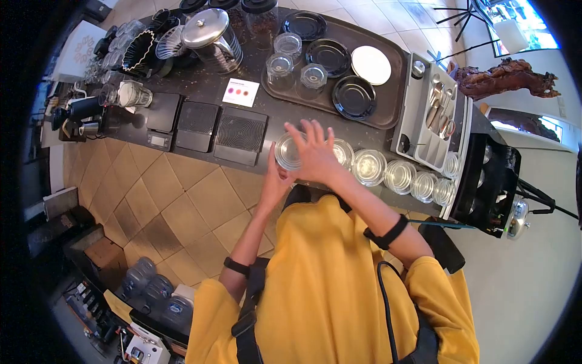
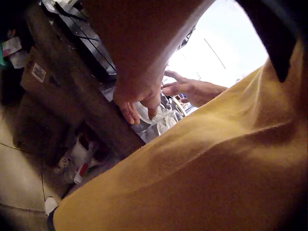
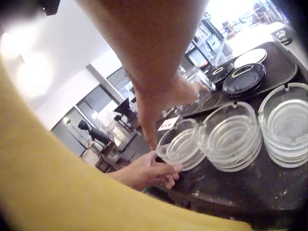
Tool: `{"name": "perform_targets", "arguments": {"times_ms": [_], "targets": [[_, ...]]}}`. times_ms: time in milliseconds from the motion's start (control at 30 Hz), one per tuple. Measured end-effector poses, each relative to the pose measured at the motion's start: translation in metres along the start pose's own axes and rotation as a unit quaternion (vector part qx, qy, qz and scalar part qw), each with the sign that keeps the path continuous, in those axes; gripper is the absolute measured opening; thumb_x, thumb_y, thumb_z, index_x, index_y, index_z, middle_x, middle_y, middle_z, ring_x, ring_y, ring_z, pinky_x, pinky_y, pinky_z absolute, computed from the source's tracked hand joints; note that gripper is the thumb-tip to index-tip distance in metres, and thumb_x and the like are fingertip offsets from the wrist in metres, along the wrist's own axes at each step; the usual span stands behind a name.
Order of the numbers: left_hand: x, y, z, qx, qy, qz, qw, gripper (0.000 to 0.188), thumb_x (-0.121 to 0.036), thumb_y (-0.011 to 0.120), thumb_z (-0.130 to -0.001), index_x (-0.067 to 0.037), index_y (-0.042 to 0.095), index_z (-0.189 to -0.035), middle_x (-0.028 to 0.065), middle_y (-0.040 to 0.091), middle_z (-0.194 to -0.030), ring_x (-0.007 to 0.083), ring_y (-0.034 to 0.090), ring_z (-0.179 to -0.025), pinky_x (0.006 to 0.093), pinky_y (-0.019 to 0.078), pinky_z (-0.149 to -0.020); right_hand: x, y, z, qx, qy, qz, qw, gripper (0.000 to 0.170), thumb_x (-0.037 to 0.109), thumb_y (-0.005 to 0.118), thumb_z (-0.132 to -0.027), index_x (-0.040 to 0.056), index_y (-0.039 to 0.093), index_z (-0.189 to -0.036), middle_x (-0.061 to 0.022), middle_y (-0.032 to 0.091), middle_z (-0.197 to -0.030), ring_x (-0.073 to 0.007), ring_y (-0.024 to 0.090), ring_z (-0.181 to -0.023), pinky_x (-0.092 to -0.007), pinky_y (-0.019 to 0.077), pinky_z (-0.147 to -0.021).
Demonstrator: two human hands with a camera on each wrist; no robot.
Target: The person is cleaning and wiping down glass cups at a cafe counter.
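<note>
A row of clear round glass ashtrays (image 1: pixel 370 167), several of them stacked, runs along the counter's near edge. At the row's left end is a glass ashtray stack (image 3: pixel 184 148) with notched rims. My left hand (image 1: pixel 278 184) holds its near left side, thumb and fingers against the glass. Over the same stack reaches my right hand (image 1: pixel 316 159), fingers spread and fairly straight; its thumb points down beside the glass in the right wrist view. Both hands meet around the glass in the left wrist view, where my left hand (image 2: pixel 139 98) partly hides it.
Beyond the hands lies a brown tray (image 1: pixel 388 100) with black saucers (image 1: pixel 328 57), a white saucer (image 1: pixel 371 65) and glass cups. A cutlery organizer (image 1: pixel 431 115) stands at right. Left are black scales (image 1: pixel 240 134), a printed card (image 1: pixel 240 92) and a lidded metal-topped jar (image 1: pixel 212 39).
</note>
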State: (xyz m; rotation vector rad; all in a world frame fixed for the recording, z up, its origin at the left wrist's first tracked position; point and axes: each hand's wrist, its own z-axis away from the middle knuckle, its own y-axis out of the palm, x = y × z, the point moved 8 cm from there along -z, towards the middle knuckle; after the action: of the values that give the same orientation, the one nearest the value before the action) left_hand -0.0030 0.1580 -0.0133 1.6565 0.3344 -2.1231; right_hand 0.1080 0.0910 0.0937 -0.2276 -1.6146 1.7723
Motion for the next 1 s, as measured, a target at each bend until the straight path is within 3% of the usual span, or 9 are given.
{"name": "perform_targets", "arguments": {"times_ms": [167, 233, 333, 567, 733, 833, 900, 933, 1000], "targets": [[-0.011, -0.002, -0.003, -0.016, -0.033, -0.140, 0.989, 0.105, -0.009, 0.082, -0.076, -0.005, 0.013, -0.156, 0.0107, 0.069, -0.089, 0.0151, 0.066, -0.072, 0.0282, 0.0538, -0.066, -0.063, -0.022, 0.025, 0.020, 0.050, -0.027, 0.998, 0.116, 0.044, 0.085, -0.065, 0.0223, 0.018, -0.156, -0.0224, 0.029, -0.153, -0.0438, 0.025, -0.144, -0.0684, 0.0210, -0.111], [-0.011, -0.001, -0.004, -0.016, -0.029, -0.145, 0.989, 0.105, -0.011, 0.083, -0.076, -0.005, 0.014, -0.156, 0.0097, 0.069, -0.085, 0.0152, 0.066, -0.070, 0.0284, 0.0542, -0.066, -0.084, -0.017, 0.037, 0.033, 0.088, -0.037, 0.995, 0.115, 0.042, 0.086, -0.064, 0.0233, 0.019, -0.156, -0.0211, 0.030, -0.151, -0.0424, 0.024, -0.143, -0.0622, 0.0204, -0.114], [-0.006, -0.004, -0.006, -0.016, -0.029, -0.159, 0.987, 0.105, -0.012, 0.083, -0.076, -0.006, 0.015, -0.156, 0.0085, 0.069, -0.081, 0.0149, 0.066, -0.069, 0.0287, 0.0545, -0.066, -0.093, -0.010, 0.052, 0.039, 0.099, -0.048, 0.993, 0.113, 0.041, 0.085, -0.065, 0.0239, 0.020, -0.156, -0.0197, 0.031, -0.151, -0.0404, 0.026, -0.143, -0.0607, 0.0207, -0.114], [0.008, -0.005, -0.005, -0.012, -0.043, -0.165, 0.985, 0.108, -0.012, 0.084, -0.075, -0.006, 0.013, -0.157, 0.0077, 0.069, -0.079, 0.0129, 0.066, -0.070, 0.0288, 0.0547, -0.066, -0.055, -0.002, 0.047, 0.024, 0.048, -0.040, 0.998, 0.111, 0.034, 0.086, -0.066, 0.0188, 0.021, -0.156, -0.0162, 0.033, -0.152, -0.0369, 0.028, -0.144, -0.0608, 0.0202, -0.116], [0.010, -0.005, 0.004, -0.039, -0.030, -0.137, 0.989, 0.107, -0.009, 0.081, -0.078, -0.009, 0.010, -0.158, 0.0078, 0.065, -0.077, 0.0178, 0.065, -0.068, 0.0327, 0.0539, -0.065, -0.018, -0.011, 0.029, 0.001, -0.004, -0.055, 0.998, 0.104, 0.027, 0.085, -0.068, 0.0188, 0.027, -0.154, -0.0160, 0.034, -0.150, -0.0368, 0.029, -0.143, -0.0572, 0.0186, -0.118], [0.004, -0.011, 0.018, -0.072, 0.019, -0.135, 0.988, 0.105, -0.008, 0.079, -0.080, -0.009, 0.009, -0.158, 0.0066, 0.063, -0.077, 0.0176, 0.064, -0.068, 0.0330, 0.0532, -0.066, -0.002, -0.017, 0.026, -0.044, -0.054, -0.051, 0.996, 0.091, 0.022, 0.081, -0.073, 0.0184, 0.034, -0.151, -0.0160, 0.038, -0.147, -0.0373, 0.033, -0.139, -0.0559, 0.0229, -0.114], [0.009, -0.018, 0.036, -0.098, -0.015, -0.126, 0.987, 0.090, -0.012, 0.077, -0.084, -0.009, 0.022, -0.154, 0.0058, 0.062, -0.077, 0.0171, 0.062, -0.069, 0.0327, 0.0521, -0.067, 0.000, -0.018, 0.026, -0.058, -0.084, -0.126, 0.987, 0.062, 0.018, 0.076, -0.080, 0.0140, 0.053, -0.137, -0.0139, 0.055, -0.128, -0.0326, 0.049, -0.124, -0.0534, 0.0294, -0.108], [0.008, -0.023, 0.045, -0.111, -0.010, -0.124, 0.986, 0.090, -0.012, 0.077, -0.084, -0.009, 0.022, -0.154, 0.0058, 0.062, -0.077, 0.0171, 0.062, -0.069, 0.0327, 0.0521, -0.067, -0.001, -0.015, 0.028, -0.057, -0.098, -0.123, 0.986, 0.062, 0.018, 0.076, -0.080, 0.0140, 0.053, -0.137, -0.0139, 0.055, -0.128, -0.0326, 0.049, -0.124, -0.0534, 0.0294, -0.108], [0.014, -0.034, 0.069, -0.119, -0.002, -0.151, 0.981, 0.061, -0.019, 0.073, -0.088, -0.007, 0.043, -0.140, 0.0055, 0.060, -0.077, 0.0170, 0.061, -0.071, 0.0334, 0.0513, -0.068, 0.000, -0.001, 0.031, 0.013, -0.112, -0.256, 0.960, 0.032, 0.015, 0.069, -0.086, 0.0070, 0.065, -0.116, -0.0112, 0.066, -0.100, -0.0281, 0.061, -0.097, -0.0467, 0.0421, -0.095]]}}
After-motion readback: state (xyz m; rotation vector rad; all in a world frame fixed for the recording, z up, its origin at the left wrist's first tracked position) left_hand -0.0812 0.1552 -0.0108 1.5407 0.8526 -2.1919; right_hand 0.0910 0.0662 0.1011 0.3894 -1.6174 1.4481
